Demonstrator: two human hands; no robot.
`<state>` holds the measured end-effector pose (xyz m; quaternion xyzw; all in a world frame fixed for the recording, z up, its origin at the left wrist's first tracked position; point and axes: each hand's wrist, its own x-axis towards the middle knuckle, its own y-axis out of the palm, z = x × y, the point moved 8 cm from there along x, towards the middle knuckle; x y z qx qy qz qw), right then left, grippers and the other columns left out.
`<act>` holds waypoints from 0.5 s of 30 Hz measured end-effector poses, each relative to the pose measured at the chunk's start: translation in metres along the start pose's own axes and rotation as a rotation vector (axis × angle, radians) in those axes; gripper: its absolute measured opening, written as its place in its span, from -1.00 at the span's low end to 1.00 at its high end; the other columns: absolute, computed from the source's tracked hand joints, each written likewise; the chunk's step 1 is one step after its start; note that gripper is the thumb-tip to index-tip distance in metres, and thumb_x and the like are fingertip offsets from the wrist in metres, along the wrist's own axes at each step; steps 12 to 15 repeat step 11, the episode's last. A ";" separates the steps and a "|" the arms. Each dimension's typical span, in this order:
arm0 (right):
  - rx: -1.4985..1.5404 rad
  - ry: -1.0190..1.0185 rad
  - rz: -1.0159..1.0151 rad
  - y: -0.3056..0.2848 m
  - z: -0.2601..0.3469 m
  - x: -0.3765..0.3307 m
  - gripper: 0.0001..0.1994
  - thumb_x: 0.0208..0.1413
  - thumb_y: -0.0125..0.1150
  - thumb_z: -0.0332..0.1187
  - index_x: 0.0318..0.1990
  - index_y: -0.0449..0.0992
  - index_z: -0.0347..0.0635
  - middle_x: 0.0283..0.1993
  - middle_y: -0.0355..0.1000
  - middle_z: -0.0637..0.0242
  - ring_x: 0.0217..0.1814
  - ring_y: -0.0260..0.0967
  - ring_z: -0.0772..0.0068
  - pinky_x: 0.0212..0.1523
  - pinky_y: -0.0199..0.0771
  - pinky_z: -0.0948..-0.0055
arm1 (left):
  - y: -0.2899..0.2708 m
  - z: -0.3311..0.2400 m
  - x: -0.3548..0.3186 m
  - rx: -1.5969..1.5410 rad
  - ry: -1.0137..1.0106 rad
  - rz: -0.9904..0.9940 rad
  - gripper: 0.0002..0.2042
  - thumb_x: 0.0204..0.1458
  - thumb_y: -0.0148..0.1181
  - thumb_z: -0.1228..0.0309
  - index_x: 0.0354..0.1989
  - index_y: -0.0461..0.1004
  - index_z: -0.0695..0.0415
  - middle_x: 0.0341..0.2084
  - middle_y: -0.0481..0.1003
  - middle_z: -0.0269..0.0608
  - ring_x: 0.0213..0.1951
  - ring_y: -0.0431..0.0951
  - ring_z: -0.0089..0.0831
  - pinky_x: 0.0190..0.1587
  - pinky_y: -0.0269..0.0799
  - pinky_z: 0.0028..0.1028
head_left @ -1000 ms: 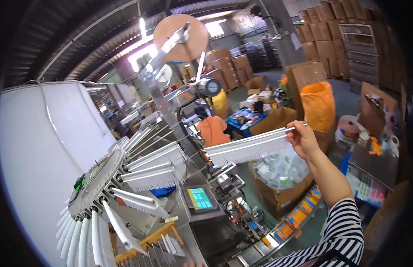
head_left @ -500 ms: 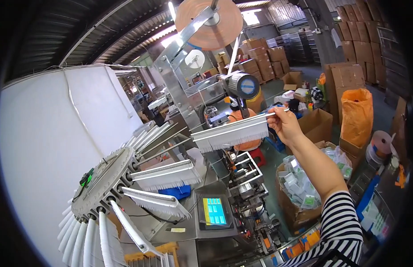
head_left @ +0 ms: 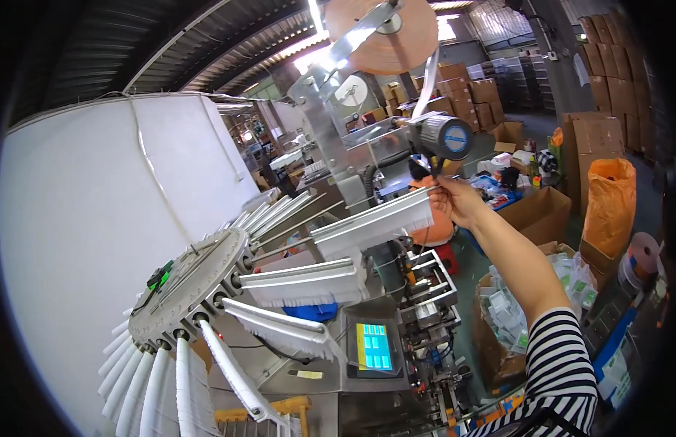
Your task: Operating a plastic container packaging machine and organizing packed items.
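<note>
White bristled strips, stacked on a long metal rod, are what the right hand grips at their outer end; the fingers are curled shut around the rod's tip, just under a round grey gauge on the machine. The rod runs down and to the left from the hand to a round metal carousel disc, which carries many such rods spread like spokes. Two more loaded rods lie below the held one, fanned out toward the right, and further ones hang down at the lower left, each sheathed in the same white strips. The right forearm comes in from the lower right edge, in a black-and-white striped sleeve.

The left hand is not in the head view (so whether it is spread or closed cannot be told).

Behind the disc stands a large white panel. Above the hand, a big roll of tan film sits on a slanted metal arm. Below the rods, a small control screen glows blue and green on the machine's front. To the right of the arm, an open cardboard box holds small white packets, and an orange plastic bag stands on the floor farther right. Stacked cardboard cartons fill the far background.
</note>
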<state>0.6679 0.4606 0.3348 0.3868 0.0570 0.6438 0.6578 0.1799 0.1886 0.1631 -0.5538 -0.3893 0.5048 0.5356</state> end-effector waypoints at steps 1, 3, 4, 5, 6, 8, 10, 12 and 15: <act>-0.003 -0.038 0.024 0.013 -0.007 0.003 -0.79 -0.01 -0.10 -0.29 -0.42 0.33 -0.28 -0.53 0.36 0.29 -0.51 0.36 0.50 -0.51 0.41 0.64 | 0.005 0.003 -0.001 -0.044 0.022 -0.058 -0.52 -0.31 0.04 0.40 -0.08 0.20 0.15 -0.10 0.18 -0.03 -0.03 0.11 -0.05 -0.01 -0.05 -0.12; -0.024 -0.012 0.066 0.042 -0.031 0.008 -0.81 -0.02 -0.07 -0.30 -0.43 0.34 -0.26 -0.53 0.36 0.29 -0.52 0.36 0.50 -0.52 0.40 0.65 | 0.028 0.016 0.003 -0.088 0.026 -0.118 -0.51 -0.31 0.04 0.41 -0.07 0.20 0.15 -0.10 0.18 -0.04 -0.03 0.11 -0.05 -0.01 -0.05 -0.11; -0.012 -0.011 0.048 0.054 -0.043 0.011 -0.82 -0.04 -0.05 -0.30 -0.43 0.34 -0.25 -0.54 0.36 0.29 -0.52 0.35 0.50 -0.52 0.39 0.64 | 0.030 0.018 0.007 -0.192 0.113 -0.272 -0.50 -0.32 0.05 0.40 -0.07 0.19 0.15 -0.09 0.17 -0.04 -0.02 0.10 -0.05 -0.01 -0.05 -0.12; 0.024 0.028 0.111 0.072 -0.058 0.013 -0.82 -0.05 -0.04 -0.30 -0.44 0.34 -0.25 -0.54 0.35 0.28 -0.52 0.35 0.49 -0.52 0.39 0.63 | 0.030 0.021 0.003 -0.294 0.202 -0.428 -0.48 -0.33 0.06 0.38 -0.06 0.19 0.15 -0.08 0.16 -0.04 0.00 0.09 -0.06 -0.01 -0.05 -0.12; 0.056 0.053 0.158 0.087 -0.072 0.014 -0.82 -0.06 -0.03 -0.29 -0.43 0.34 -0.24 -0.57 0.34 0.29 -0.55 0.33 0.48 -0.53 0.37 0.61 | 0.038 0.029 0.001 -0.292 0.192 -0.430 -0.48 -0.33 0.06 0.38 -0.06 0.19 0.15 -0.08 0.16 -0.04 0.00 0.09 -0.06 -0.01 -0.05 -0.12; 0.069 0.026 0.089 0.096 -0.089 0.018 -0.81 -0.05 -0.04 -0.28 -0.43 0.33 -0.24 -0.59 0.32 0.30 -0.58 0.31 0.50 -0.55 0.36 0.61 | 0.067 0.037 0.006 -0.210 0.122 -0.156 -0.45 -0.34 0.08 0.35 -0.04 0.16 0.14 -0.05 0.13 -0.06 0.03 0.04 -0.08 0.01 -0.08 -0.13; 0.062 -0.012 0.042 0.091 -0.092 0.021 -0.78 -0.05 -0.04 -0.24 -0.41 0.32 -0.24 -0.57 0.32 0.29 -0.58 0.31 0.49 -0.55 0.35 0.61 | 0.087 0.042 0.011 -0.129 0.061 0.120 -0.41 -0.36 0.10 0.32 -0.02 0.14 0.13 -0.02 0.10 -0.08 0.06 0.00 -0.10 0.03 -0.11 -0.14; 0.049 0.021 0.044 0.087 -0.096 0.024 -0.74 -0.05 -0.05 -0.21 -0.38 0.30 -0.27 -0.55 0.34 0.26 -0.56 0.33 0.46 -0.52 0.37 0.62 | 0.083 0.042 0.012 -0.128 0.062 0.117 -0.41 -0.36 0.10 0.32 -0.02 0.14 0.13 -0.02 0.10 -0.08 0.06 0.00 -0.10 0.03 -0.11 -0.14; 0.049 0.021 0.044 0.087 -0.096 0.024 -0.74 -0.05 -0.05 -0.21 -0.38 0.30 -0.27 -0.55 0.34 0.26 -0.56 0.33 0.46 -0.52 0.37 0.62 | 0.083 0.042 0.012 -0.128 0.062 0.117 -0.41 -0.36 0.10 0.32 -0.02 0.14 0.13 -0.02 0.10 -0.08 0.06 0.00 -0.10 0.03 -0.11 -0.14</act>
